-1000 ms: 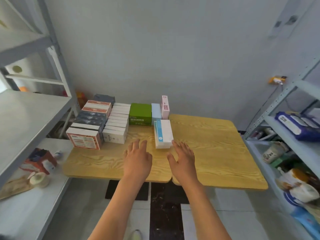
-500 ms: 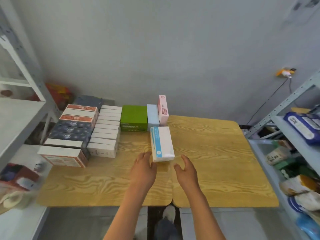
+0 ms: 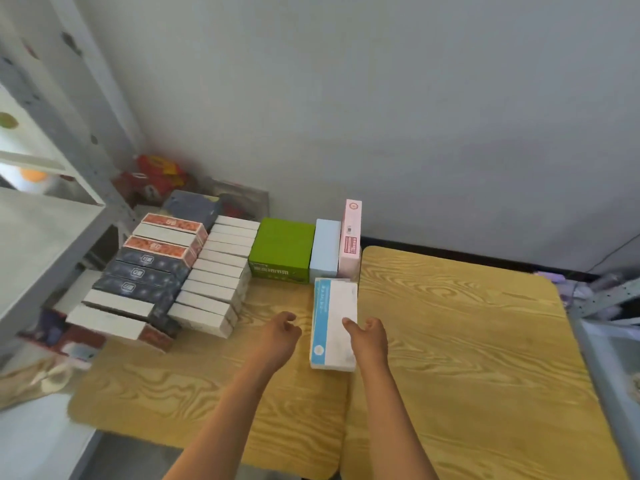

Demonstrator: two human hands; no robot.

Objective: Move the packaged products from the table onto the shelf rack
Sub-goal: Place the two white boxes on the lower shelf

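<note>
Shelf rack (image 3: 52, 233): grey metal, along the left edge of the frame; one bare shelf surface at middle left, a second shelf higher in the upper left.
Red packages (image 3: 156, 174): behind the rack's upright, against the wall; count and print too blurred to tell.
Dark and red boxes (image 3: 145, 268): the leftmost row on the table, about eight flat cartons laid edge to edge; three dark ones carry a small white logo, two have orange-red tops, the others show white sides. Lettering cannot be read.
White boxes (image 3: 214, 275): a second row of about nine slim white cartons, just right of the first row; no readable print.
Green box (image 3: 282, 251): one, at the table's far edge, white characters on its front face, not legible.
Pale blue box (image 3: 324, 249): one, upright, touching the green box.
Pink box (image 3: 350, 237): one, the tallest, upright beside the pale blue one; red label print, unreadable.
Left hand (image 3: 277, 336): centre of the frame, over the table, fingers loosely curled, grasping nothing, just left of the flat box.
White-and-blue box (image 3: 332, 323): one, lying flat on the table in front of the pale blue and pink boxes; blue stripe with a round mark, text unreadable.
Right hand (image 3: 369, 337): at that box's right edge, thumb resting on its top, the other fingers hidden; grasp cannot be told.
Table (image 3: 467, 341): yellow wood grain, two tops side by side.
</note>
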